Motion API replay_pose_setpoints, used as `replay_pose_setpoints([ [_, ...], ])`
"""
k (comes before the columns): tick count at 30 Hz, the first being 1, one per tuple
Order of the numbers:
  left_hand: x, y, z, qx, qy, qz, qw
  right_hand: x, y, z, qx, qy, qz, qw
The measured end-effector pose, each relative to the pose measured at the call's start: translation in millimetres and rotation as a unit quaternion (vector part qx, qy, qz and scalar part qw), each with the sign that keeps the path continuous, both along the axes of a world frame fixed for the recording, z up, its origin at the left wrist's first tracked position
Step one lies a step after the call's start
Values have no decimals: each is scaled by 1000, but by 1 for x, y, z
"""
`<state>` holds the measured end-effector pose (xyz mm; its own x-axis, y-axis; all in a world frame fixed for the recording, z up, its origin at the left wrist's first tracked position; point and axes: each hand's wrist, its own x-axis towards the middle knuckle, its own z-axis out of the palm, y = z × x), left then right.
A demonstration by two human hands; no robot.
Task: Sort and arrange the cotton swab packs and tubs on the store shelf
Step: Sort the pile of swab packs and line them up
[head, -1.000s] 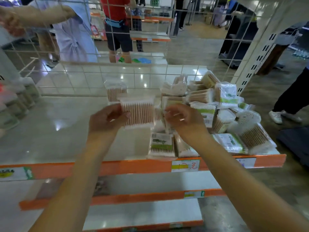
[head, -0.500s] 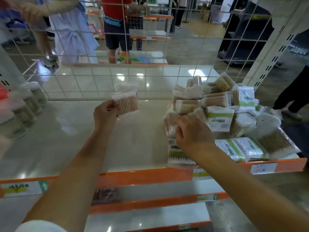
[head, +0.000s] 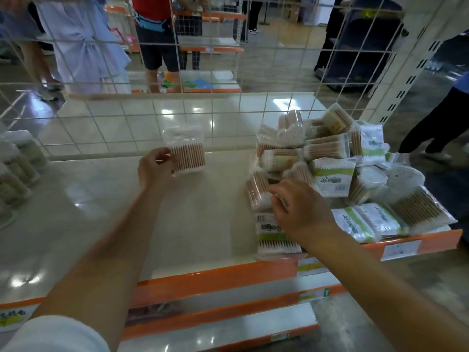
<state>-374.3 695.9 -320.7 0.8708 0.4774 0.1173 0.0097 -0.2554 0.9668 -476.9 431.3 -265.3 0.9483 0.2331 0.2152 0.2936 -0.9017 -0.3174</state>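
On the cream top shelf (head: 106,199) of a store rack, near the white wire-grid back panel (head: 228,115), my left hand (head: 154,168) holds a clear pack of wooden-stick cotton swabs (head: 186,152) upright — thumb and fingers pinched on its left edge, the pack's lower end at or just above the shelf surface; I cannot tell which. It stands alone, well apart from everything else.

To the right, my right hand (head: 297,207) reaches into a loose heap of swab packs and tubs (head: 330,158) piled at the shelf's right end. Its fingers are curled, tips touching a clear pack (head: 257,189) at the heap's left edge; whether they actually grip it I cannot tell. Just below my hand a flat pack with a green label (head: 272,237) lies at the shelf's front edge, partly under my wrist. Other packs with green-and-white labels and a round tub (head: 403,176) lie tumbled in the heap, tilted every way.

The shelf's front lip (head: 215,278) is orange with price labels. At far left — blurred — stand rows of tubs (head: 17,158). Beyond the grid, people stand in the aisle.
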Motion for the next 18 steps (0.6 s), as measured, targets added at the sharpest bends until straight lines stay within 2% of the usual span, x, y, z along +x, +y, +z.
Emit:
replay_pose_setpoints([
  [4, 2, -2, -2, 61, 24, 11, 998, 1, -4, -2, 18, -12, -6, 1000],
  [10, -1, -5, 0, 96, 30, 15, 995, 1, -7, -7, 33, -25, -10, 999],
  [15, -8, -4, 4, 58, 8, 39, 998, -2, -11, -2, 45, -10, -9, 999],
  [18, -14, -5, 12, 55, -39, 56, 996, -6, -18, 3, 54, 1, -8, 999],
])
